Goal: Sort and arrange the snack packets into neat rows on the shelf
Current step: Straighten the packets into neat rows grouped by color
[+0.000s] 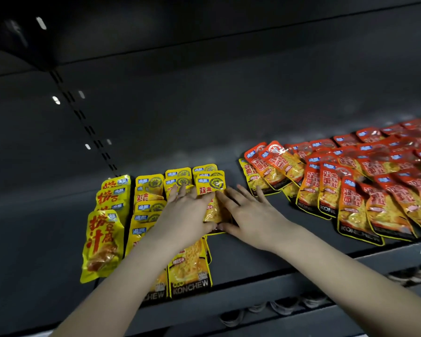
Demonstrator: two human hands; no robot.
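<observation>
Yellow snack packets [151,190] lie in overlapping rows on the dark shelf [253,259], left of centre. My left hand [182,217] lies flat with straight fingers on the rightmost yellow row, and its thumb touches the lower edge of the top packet [213,203]. My right hand [250,215] rests flat beside that row with fingers spread, its index finger and thumb against the packet's right and lower edges. A loose heap of red packets [365,190] covers the right side of the shelf. Another yellow kind with big red letters [102,242] is stacked at the far left.
The shelf's back panel [204,105] rises behind the packets, with a slotted upright [83,122] at the left. A bare strip of shelf [236,171] separates yellow from red packets. The shelf's front lip [277,283] runs below my forearms. One yellow packet [252,177] sits under the red heap's left edge.
</observation>
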